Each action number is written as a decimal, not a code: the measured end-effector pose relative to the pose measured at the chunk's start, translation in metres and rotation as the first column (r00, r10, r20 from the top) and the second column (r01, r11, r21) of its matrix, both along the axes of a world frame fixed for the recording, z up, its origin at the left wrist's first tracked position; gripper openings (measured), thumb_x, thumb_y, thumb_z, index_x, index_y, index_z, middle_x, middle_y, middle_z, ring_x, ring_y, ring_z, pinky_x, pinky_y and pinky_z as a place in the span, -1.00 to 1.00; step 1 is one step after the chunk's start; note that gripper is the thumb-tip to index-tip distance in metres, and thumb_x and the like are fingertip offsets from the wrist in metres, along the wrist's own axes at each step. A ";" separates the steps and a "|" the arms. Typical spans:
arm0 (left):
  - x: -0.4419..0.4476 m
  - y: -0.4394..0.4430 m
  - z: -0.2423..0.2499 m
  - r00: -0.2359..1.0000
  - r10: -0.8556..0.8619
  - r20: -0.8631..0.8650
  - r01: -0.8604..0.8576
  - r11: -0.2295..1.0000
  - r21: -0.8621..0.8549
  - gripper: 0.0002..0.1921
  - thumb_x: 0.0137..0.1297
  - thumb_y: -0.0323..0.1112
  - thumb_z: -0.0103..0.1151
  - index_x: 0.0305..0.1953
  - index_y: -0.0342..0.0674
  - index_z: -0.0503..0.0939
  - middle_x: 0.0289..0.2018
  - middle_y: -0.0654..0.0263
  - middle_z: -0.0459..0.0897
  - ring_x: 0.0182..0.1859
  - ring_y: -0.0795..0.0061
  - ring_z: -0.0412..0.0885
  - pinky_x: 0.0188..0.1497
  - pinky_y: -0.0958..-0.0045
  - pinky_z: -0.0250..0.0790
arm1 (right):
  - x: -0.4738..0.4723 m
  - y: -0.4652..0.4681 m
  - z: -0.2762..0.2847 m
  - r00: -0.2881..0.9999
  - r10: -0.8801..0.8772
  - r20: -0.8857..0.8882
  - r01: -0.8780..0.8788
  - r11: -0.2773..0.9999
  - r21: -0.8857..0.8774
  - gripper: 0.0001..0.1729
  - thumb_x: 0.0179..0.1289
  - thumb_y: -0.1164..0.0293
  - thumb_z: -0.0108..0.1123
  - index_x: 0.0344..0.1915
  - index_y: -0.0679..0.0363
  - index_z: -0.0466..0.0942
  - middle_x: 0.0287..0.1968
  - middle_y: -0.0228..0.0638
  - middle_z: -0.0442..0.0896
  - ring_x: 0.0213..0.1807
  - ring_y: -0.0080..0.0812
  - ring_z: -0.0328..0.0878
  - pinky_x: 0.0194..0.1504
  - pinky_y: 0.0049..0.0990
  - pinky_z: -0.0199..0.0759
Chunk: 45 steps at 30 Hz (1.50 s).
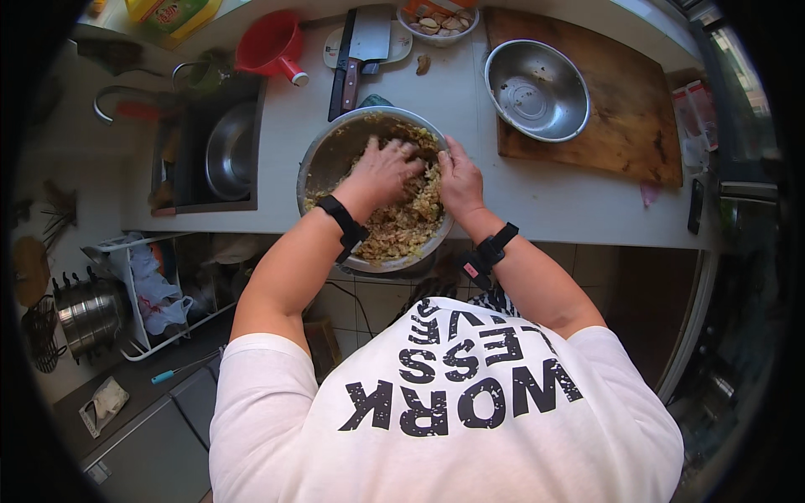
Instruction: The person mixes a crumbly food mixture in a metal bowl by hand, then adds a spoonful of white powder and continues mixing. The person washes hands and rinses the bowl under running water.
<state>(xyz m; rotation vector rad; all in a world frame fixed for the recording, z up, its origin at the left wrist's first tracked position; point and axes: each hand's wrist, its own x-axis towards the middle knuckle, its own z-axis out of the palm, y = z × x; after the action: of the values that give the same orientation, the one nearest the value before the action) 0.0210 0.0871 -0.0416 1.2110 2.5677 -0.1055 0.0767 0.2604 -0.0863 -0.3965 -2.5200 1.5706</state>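
Observation:
A large stainless steel mixing bowl stands at the counter's front edge, tilted towards me. Inside lies a chopped, minced mixture with pale green bits, perhaps a meat and vegetable filling. My left hand is in the bowl, fingers spread and blurred by motion, its fingertips touching the mixture. At the bowl's right side, my right hand grips the rim, thumb near the inside. Whatever lies under my left palm is hidden. Each wrist wears a black strap.
Behind the bowl lie a cleaver and another black-handled knife. A smaller steel bowl sits on a wooden cutting board to the right. A red dipper, a garlic bowl and a sink are also around.

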 end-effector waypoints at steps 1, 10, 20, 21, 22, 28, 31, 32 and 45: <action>-0.015 -0.006 0.000 0.996 0.090 -0.026 -0.089 0.995 0.042 -0.39 0.03 -0.01 0.40 0.15 -0.01 0.51 0.23 0.11 0.44 0.27 0.10 0.41 0.24 -0.05 0.29 | 0.000 0.001 0.000 1.000 -0.006 0.027 0.006 1.000 -0.008 -0.60 0.44 0.29 0.01 0.21 0.11 0.47 -0.28 0.01 0.66 -0.21 0.09 0.62 -0.17 -0.11 0.47; 0.050 -0.025 0.001 0.971 -0.240 -0.009 0.237 0.955 0.180 -0.40 0.11 -0.09 0.33 0.24 0.17 0.48 0.32 0.08 0.33 0.37 0.04 0.28 0.30 -0.08 0.23 | 0.000 -0.002 0.000 1.000 -0.001 0.008 0.001 0.999 0.036 -0.58 0.46 0.24 0.01 0.23 0.11 0.45 -0.31 -0.01 0.65 -0.25 0.05 0.62 -0.20 -0.15 0.45; 0.024 -0.067 0.029 0.953 0.098 0.287 -0.098 0.995 -0.016 -0.20 0.08 -0.09 0.39 0.39 0.34 0.30 0.42 0.03 0.20 0.40 -0.10 0.23 0.39 -0.04 0.17 | 0.001 -0.003 0.001 0.998 -0.021 0.062 0.021 1.000 0.005 -0.61 0.44 0.28 0.01 0.20 0.10 0.48 -0.26 0.03 0.66 -0.20 0.12 0.61 -0.17 -0.09 0.48; 0.036 -0.058 0.028 0.954 0.038 0.297 -0.013 0.996 -0.085 -0.10 0.03 -0.10 0.42 0.44 0.39 0.22 0.44 0.07 0.17 0.41 -0.09 0.21 0.44 -0.01 0.09 | 0.001 -0.003 0.002 0.998 -0.022 0.067 0.022 1.000 0.010 -0.61 0.44 0.28 0.01 0.20 0.10 0.48 -0.27 0.03 0.66 -0.21 0.12 0.61 -0.17 -0.09 0.48; 0.044 -0.044 0.024 0.949 -0.043 0.312 0.060 0.997 -0.045 -0.07 0.01 -0.10 0.43 0.44 0.51 0.17 0.48 0.10 0.09 0.44 -0.05 0.17 0.44 -0.07 0.05 | 0.001 -0.004 0.003 0.997 -0.015 0.081 0.013 1.000 0.019 -0.61 0.44 0.28 0.01 0.20 0.10 0.48 -0.27 0.02 0.66 -0.21 0.12 0.61 -0.17 -0.09 0.48; -0.020 -0.017 0.007 0.990 0.076 0.117 -0.064 0.993 -0.103 -0.28 -0.05 -0.18 0.47 0.24 0.11 0.48 0.38 0.11 0.29 0.40 0.04 0.26 0.30 -0.10 0.26 | 0.003 -0.002 0.001 0.998 -0.005 0.064 0.003 1.000 0.024 -0.61 0.44 0.28 0.01 0.20 0.10 0.48 -0.29 -0.01 0.67 -0.23 0.09 0.62 -0.19 -0.09 0.47; -0.008 -0.056 0.030 0.948 0.258 0.188 -0.203 0.942 -0.269 -0.23 -0.05 -0.13 0.48 0.29 0.24 0.44 0.39 0.07 0.27 0.37 -0.07 0.28 0.35 0.06 0.27 | 0.003 -0.004 0.002 1.000 -0.008 0.019 0.008 1.000 0.005 -0.62 0.44 0.29 0.01 0.19 0.10 0.48 -0.29 -0.01 0.67 -0.23 0.09 0.62 -0.18 -0.09 0.48; 0.008 -0.059 0.033 0.955 0.178 0.236 -0.132 0.971 -0.197 -0.20 -0.04 -0.09 0.48 0.32 0.31 0.40 0.40 0.04 0.24 0.38 -0.09 0.27 0.37 0.03 0.23 | 0.003 -0.005 0.002 1.000 -0.004 0.028 0.004 1.000 0.015 -0.61 0.44 0.29 0.02 0.20 0.11 0.47 -0.32 -0.01 0.66 -0.26 0.07 0.62 -0.21 -0.12 0.47; 0.007 -0.072 0.013 0.926 0.183 0.331 -0.181 0.983 -0.037 -0.40 0.02 -0.29 0.35 0.19 0.02 0.53 0.23 -0.01 0.42 0.24 -0.08 0.42 0.26 0.08 0.34 | 0.001 -0.007 0.004 1.000 0.020 0.007 -0.020 0.999 0.024 -0.62 0.42 0.30 0.03 0.18 0.13 0.48 -0.25 0.01 0.67 -0.19 0.11 0.61 -0.15 -0.08 0.48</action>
<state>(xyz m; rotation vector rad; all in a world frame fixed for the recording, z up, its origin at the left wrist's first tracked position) 0.0283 0.0150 -0.0286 0.8922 2.3611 0.1232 0.0778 0.2535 -0.0826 -0.3747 -2.5534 1.5462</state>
